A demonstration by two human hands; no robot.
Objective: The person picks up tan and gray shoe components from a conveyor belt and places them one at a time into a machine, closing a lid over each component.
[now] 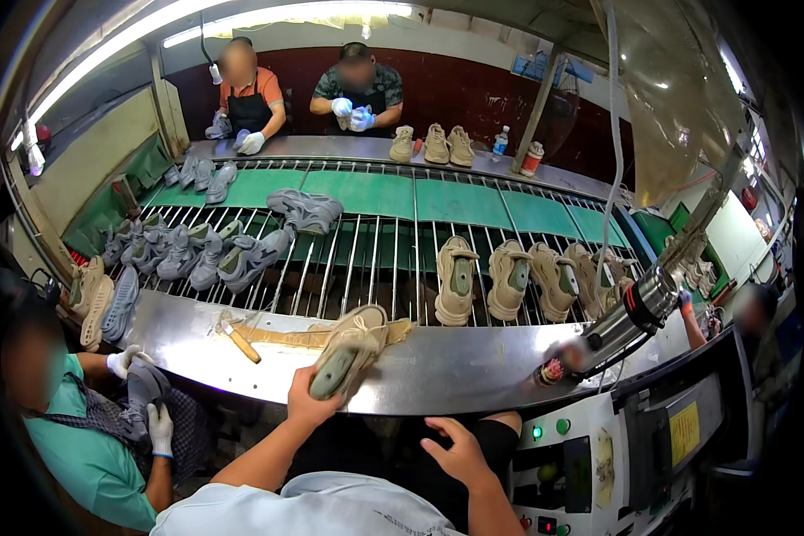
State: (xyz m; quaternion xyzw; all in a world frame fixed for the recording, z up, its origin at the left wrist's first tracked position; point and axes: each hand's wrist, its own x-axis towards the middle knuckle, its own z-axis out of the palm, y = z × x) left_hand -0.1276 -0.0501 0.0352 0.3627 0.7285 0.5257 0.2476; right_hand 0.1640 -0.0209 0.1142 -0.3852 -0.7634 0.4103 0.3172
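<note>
My left hand (307, 398) is closed round the heel end of a beige sneaker (364, 338), tilted over the near edge of the metal bench. A green piece shows in the shoe's opening, and its laced toe points away from me. My right hand (460, 454) is empty, held low before my lap with fingers apart. Left of the shoe, a small yellow-handled tool (240, 344) lies on the bench. A worn brown strip (286, 338) runs along the bench and passes behind the sneaker.
Beyond the bench stretches a rack of metal bars (375, 268) with a green belt (366, 195). Grey sneakers (180, 254) stand left, beige sneakers (506, 280) right. A metal cylinder (612, 323) leans at right above a control panel (563, 447). A co-worker (89, 447) sits left; two work opposite.
</note>
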